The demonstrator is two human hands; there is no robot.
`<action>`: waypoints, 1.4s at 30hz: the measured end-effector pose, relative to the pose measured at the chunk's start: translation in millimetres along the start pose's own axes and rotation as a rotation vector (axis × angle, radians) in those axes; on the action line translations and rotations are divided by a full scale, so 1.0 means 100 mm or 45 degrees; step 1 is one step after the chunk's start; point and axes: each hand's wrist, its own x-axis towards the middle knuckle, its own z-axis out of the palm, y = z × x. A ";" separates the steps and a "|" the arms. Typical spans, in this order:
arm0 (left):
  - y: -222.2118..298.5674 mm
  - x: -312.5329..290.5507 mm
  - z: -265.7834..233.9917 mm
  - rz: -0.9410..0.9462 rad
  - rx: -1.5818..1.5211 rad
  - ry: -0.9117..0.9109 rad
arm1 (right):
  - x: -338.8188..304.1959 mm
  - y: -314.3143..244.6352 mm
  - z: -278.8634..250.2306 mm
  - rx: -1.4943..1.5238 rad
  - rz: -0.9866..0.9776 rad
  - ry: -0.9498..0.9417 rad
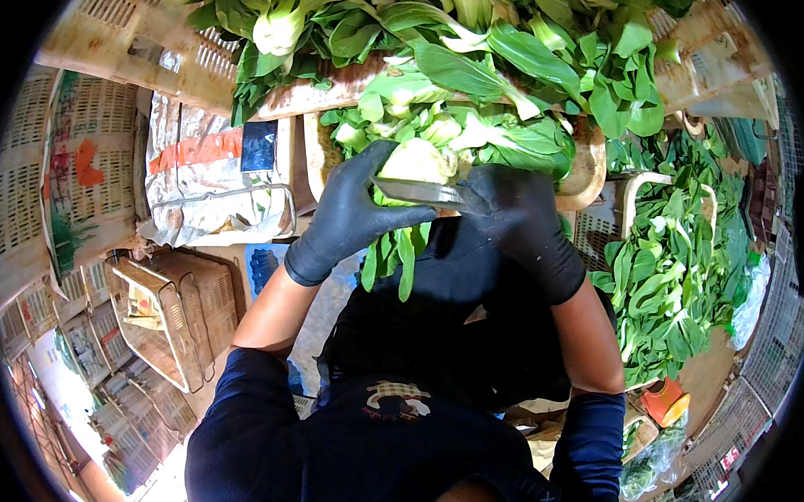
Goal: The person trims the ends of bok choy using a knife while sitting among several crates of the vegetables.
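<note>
The bok choy (414, 165) is up in front of the person's body, at the near side of the tub (587, 167), with its pale base turned away and green leaves (406, 261) hanging toward the lap. The gloved left hand (352, 204) grasps it from the left, fingers beyond it and thumb on the near side. The gloved right hand (520, 213) is closed around the knife (418, 192), its handle hidden in the fist. The blade lies across the near side of the base; whether its edge touches cannot be told.

By its look, the bok choy should be light enough for one hand. The thick base is likely firm and crisp, the best place to hold; the leaves look limp and would probably bruise or tear if squeezed or pulled. Smooth stalks may slip against the gloves, more so if wet, so a snug grip around the gathered stalks seems wiser than a pinch. The left thumb lies close under the blade, so those fingertips would do well to keep clear of the edge.

More greens (518, 141) lie in the tub, others are heaped (537, 51) beyond it, and another pile (665, 304) lies to the right.
</note>
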 end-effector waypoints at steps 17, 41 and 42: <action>-0.08 0.35 0.21 -0.144 -0.611 -0.392 | 0.09 0.16 -0.26 1.083 0.531 -0.165; 0.14 0.59 0.14 0.070 -0.431 -0.439 | -0.02 0.24 -0.24 1.176 0.544 -0.008; 0.15 0.61 0.13 0.065 -0.473 -0.471 | -0.04 0.25 -0.27 1.234 0.580 -0.053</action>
